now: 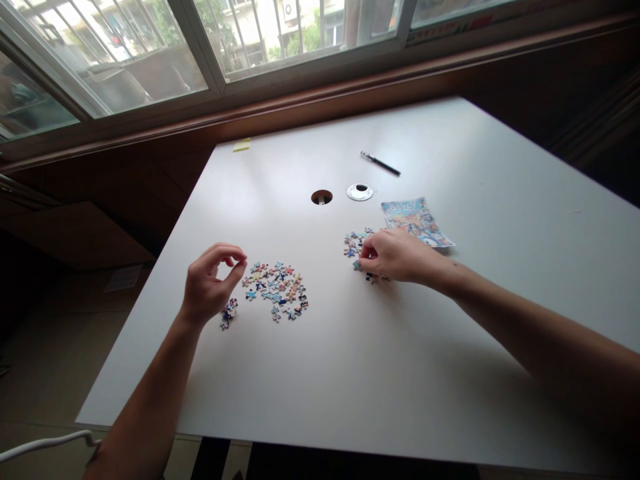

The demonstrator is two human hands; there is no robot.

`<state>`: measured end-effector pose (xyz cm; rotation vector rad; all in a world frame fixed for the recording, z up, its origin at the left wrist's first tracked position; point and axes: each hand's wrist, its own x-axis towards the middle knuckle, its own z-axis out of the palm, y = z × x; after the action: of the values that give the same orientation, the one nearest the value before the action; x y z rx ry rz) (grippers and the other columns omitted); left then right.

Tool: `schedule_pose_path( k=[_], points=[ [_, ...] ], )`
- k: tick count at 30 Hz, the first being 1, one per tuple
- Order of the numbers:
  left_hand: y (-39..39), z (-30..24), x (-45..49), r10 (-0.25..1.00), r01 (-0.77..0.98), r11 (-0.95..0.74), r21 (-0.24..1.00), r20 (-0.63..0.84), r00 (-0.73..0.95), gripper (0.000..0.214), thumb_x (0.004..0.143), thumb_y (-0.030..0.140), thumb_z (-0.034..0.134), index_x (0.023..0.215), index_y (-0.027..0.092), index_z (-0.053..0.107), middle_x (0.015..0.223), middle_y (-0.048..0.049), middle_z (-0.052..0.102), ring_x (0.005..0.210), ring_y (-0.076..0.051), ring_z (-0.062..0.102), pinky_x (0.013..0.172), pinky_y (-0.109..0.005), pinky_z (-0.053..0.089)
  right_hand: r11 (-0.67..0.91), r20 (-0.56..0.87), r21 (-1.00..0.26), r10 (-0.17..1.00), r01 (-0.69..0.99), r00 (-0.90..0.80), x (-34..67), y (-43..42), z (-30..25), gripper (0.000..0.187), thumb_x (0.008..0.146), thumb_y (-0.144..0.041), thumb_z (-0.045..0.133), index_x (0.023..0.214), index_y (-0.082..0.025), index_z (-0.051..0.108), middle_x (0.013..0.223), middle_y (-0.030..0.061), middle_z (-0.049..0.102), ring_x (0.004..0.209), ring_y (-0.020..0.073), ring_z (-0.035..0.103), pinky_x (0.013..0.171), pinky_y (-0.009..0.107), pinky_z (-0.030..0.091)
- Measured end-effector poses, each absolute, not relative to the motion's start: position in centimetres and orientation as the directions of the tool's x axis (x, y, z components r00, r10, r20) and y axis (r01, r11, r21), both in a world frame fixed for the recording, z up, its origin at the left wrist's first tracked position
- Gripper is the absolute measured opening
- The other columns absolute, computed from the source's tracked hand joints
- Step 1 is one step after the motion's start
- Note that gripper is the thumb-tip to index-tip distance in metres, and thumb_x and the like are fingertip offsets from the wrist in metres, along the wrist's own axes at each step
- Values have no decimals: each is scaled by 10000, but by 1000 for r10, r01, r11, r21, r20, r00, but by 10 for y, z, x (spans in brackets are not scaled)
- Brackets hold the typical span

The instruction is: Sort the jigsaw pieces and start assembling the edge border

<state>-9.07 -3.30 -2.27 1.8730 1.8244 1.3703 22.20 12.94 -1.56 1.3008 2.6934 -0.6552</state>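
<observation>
Head view: a smooth white table [450,347] carries small, knobbed, many-coloured cardboard pieces [277,290] in a loose flat pile. The left hand [213,283] hovers just left of the pile, thumb and forefinger curled close; whether they hold anything I cannot tell. The right hand [395,257] rests on a smaller cluster [354,243], fingertips pinched on a piece [357,265]. Just beyond lies a glossy picture [415,220], then a thin pen [380,163], a round hole [321,197] and a cap [360,192].
</observation>
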Motion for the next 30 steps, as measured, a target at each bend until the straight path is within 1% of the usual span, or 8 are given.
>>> schedule_pose_path(
  k=[4, 7, 8, 10, 13, 16, 20, 30],
  points=[
    [-36, -13, -108, 854, 753, -152, 641, 469, -227, 68, 861, 239, 647, 877, 188, 689, 931, -44, 688, 859, -183, 630, 734, -306, 494, 555, -244, -324, 733, 766, -634, 222, 130, -17, 165, 805, -320, 606, 748, -212, 717, 761, 55, 737, 727, 200, 649, 621, 275, 411],
    [-40, -6, -123, 893, 862, -21, 507, 398, -212, 138, 871, 274, 604, 890, 187, 709, 953, -45, 698, 824, -175, 622, 724, -294, 484, 562, -236, -293, 742, 774, -628, 222, 131, -20, 156, 800, -310, 602, 759, -214, 718, 770, 51, 735, 731, 197, 649, 628, 272, 411],
    [-41, -5, -128, 920, 891, 16, 454, 342, -190, 158, 872, 284, 589, 889, 188, 713, 949, -45, 699, 812, -174, 620, 721, -290, 481, 564, -233, -282, 745, 777, -625, 222, 131, -21, 155, 800, -307, 599, 762, -213, 717, 778, 51, 735, 735, 195, 649, 631, 270, 411],
    [-44, -3, -137, 977, 921, 58, 386, 165, -131, 180, 865, 295, 572, 895, 193, 718, 951, -45, 702, 805, -174, 620, 710, -278, 480, 566, -229, -266, 749, 780, -622, 222, 130, -22, 166, 811, -318, 588, 768, -213, 709, 812, 53, 737, 751, 193, 647, 626, 267, 406],
    [-50, -2, -147, 991, 916, 96, 389, -119, -53, 183, 847, 296, 573, 929, 208, 712, 992, -44, 698, 814, -175, 625, 687, -255, 488, 574, -226, -249, 748, 780, -624, 223, 128, -21, 198, 832, -366, 573, 774, -219, 692, 861, 55, 730, 777, 196, 640, 603, 269, 387],
    [-54, -1, -151, 960, 898, 112, 425, -278, 12, 189, 834, 291, 577, 960, 207, 690, 992, -47, 677, 803, -170, 619, 703, -250, 505, 588, -237, -231, 739, 775, -631, 223, 127, -20, 212, 842, -395, 574, 782, -221, 679, 863, 57, 718, 781, 199, 631, 588, 272, 368],
    [-56, 0, -152, 933, 892, 103, 441, -354, 67, 183, 810, 269, 582, 960, 198, 658, 967, -47, 645, 797, -167, 599, 739, -262, 510, 599, -244, -216, 731, 771, -637, 224, 129, -20, 222, 864, -402, 563, 826, -218, 680, 860, 65, 710, 772, 202, 625, 589, 278, 353],
    [-54, 0, -149, 903, 882, 168, 440, -427, 41, 153, 781, 246, 570, 909, 194, 634, 878, -31, 644, 775, -171, 570, 718, -271, 479, 600, -220, -128, 759, 790, -612, 223, 128, -20, 210, 902, -381, 533, 857, -223, 664, 846, 61, 707, 771, 219, 622, 583, 289, 326]
  ],
)
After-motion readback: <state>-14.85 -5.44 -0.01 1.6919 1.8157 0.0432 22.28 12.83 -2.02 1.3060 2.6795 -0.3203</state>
